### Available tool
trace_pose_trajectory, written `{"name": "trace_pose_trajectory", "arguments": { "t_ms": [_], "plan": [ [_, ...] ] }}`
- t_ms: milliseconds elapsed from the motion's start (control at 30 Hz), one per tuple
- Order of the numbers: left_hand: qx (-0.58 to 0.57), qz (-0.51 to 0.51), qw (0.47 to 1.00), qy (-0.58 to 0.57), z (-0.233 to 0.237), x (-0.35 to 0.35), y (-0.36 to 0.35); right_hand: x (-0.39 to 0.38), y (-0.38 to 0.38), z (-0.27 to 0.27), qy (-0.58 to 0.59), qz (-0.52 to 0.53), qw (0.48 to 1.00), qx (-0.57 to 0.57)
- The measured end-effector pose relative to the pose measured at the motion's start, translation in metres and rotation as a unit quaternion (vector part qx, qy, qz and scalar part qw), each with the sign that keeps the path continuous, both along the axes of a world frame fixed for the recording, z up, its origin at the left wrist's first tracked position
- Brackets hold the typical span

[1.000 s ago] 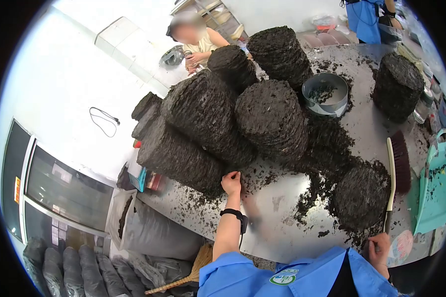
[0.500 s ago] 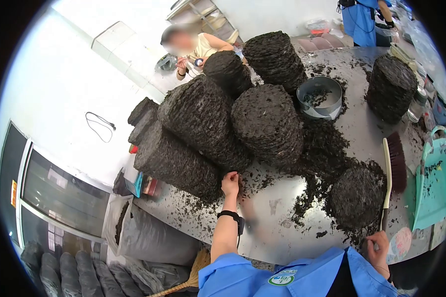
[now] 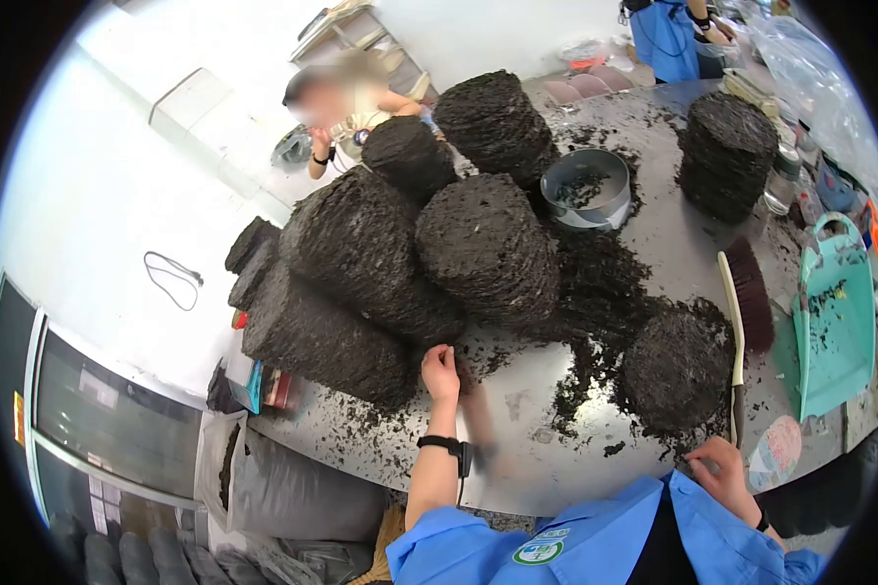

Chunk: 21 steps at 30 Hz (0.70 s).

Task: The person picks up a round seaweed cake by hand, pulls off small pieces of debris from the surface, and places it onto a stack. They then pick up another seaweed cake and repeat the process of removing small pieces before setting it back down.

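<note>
My left hand (image 3: 440, 372) is over the metal table, its fingers pinched together beside the base of a tall leaning stack (image 3: 327, 336) of dark, flaky round sheets that look like dried seaweed. Whatever is between those fingers is too small to make out. Close to the table's front edge, my right hand (image 3: 720, 470) has its fingers curled, near the end of a brush (image 3: 748, 302) and just below a low round stack (image 3: 677, 366). Its fingertips do not show clearly enough to tell what they hold. Dark crumbs (image 3: 583, 390) lie between the hands.
More dark stacks (image 3: 488, 244) crowd the table's left and back. A metal ring (image 3: 586, 190) holds loose flakes; another stack (image 3: 727, 156) stands back right. A green dustpan (image 3: 837, 322) lies at the right edge. Two other people are beyond the table, one in blue (image 3: 665, 44).
The whole view has shifted, so the stacks appear further left. My right hand has moved left, past the brush's end towards the low stack. My left hand stays by the leaning stack's base.
</note>
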<state>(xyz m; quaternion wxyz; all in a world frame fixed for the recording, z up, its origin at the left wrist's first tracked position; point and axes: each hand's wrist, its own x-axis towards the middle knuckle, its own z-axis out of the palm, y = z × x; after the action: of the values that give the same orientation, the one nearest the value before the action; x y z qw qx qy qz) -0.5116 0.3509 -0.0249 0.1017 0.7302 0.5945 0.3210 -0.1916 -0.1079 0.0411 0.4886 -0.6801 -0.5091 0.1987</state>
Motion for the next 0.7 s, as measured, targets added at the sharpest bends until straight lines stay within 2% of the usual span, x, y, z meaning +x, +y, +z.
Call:
{"name": "trace_pose_trajectory", "arguments": {
  "t_ms": [33,100,167,200,233,300,367,433,467,500,533,567,633,700],
  "plan": [
    [0.004,-0.055,0.991,-0.124,0.009,0.003,-0.01,-0.001,0.005,0.004,0.042,0.024,0.999,-0.012],
    [0.026,-0.096,0.981,-0.167,0.024,0.016,-0.028,0.002,0.017,0.007,0.073,0.044,0.996,-0.01],
    [0.001,-0.178,0.982,-0.059,0.035,0.024,-0.042,0.005,0.029,0.014,0.049,0.115,0.992,-0.029],
    [0.028,-0.219,0.975,-0.007,0.041,0.031,-0.05,0.006,0.033,0.018,0.038,0.134,0.99,-0.024],
    [0.022,-0.23,0.973,-0.007,0.047,0.039,-0.059,0.007,0.038,0.02,0.04,0.123,0.991,-0.029],
    [0.103,-0.327,0.936,0.082,0.056,0.062,-0.074,0.008,0.039,0.019,0.038,0.178,0.983,-0.025],
    [0.108,-0.344,0.928,0.094,0.055,0.085,-0.09,0.005,0.036,0.019,0.132,0.186,0.972,-0.062],
    [0.067,-0.292,0.953,0.049,0.065,0.107,-0.112,0.002,0.031,0.006,0.177,0.185,0.963,-0.087],
    [0.049,-0.326,0.944,0.006,0.072,0.121,-0.13,-0.002,0.031,0.0,0.362,0.169,0.912,-0.092],
    [0.043,-0.335,0.941,0.004,0.079,0.14,-0.152,-0.003,0.03,-0.007,0.533,0.15,0.828,-0.09],
    [0.045,-0.411,0.91,-0.02,0.085,0.161,-0.175,0.001,0.029,-0.016,0.566,0.162,0.803,-0.091],
    [0.046,-0.483,0.873,-0.044,0.088,0.18,-0.194,0.003,0.027,-0.019,0.569,0.152,0.803,-0.093],
    [0.064,-0.532,0.842,-0.065,0.093,0.221,-0.214,0.005,0.027,-0.018,0.556,0.172,0.804,-0.123],
    [0.041,-0.53,0.84,-0.113,0.099,0.263,-0.217,0.004,0.025,-0.014,0.524,0.168,0.824,-0.133]
  ]
}}
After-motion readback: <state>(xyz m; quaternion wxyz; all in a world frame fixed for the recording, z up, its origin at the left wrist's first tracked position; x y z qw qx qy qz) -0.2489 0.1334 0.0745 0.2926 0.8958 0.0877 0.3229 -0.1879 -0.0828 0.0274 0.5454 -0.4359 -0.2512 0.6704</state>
